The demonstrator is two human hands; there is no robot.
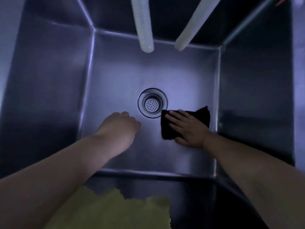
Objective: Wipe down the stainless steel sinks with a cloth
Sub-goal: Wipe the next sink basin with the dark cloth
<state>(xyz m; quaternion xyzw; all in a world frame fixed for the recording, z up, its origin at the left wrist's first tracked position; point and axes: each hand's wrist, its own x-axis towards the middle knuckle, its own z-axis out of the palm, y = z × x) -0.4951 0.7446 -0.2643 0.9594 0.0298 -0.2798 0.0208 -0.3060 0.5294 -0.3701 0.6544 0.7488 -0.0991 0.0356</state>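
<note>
Overhead, looking straight down into a deep stainless steel sink, dim bluish light. Right hand lies flat w/ fingers straight, pressing a black cloth onto the sink floor, just right of the round drain strainer; cloth's left edge touches the drain rim. Left hand sits left of the drain, fingers curled under, its grip holding nothing visible. Two pale ribbed hoses hang in from the top. Yellow fabric shows at the bottom edge, btwn the forearms.
</note>
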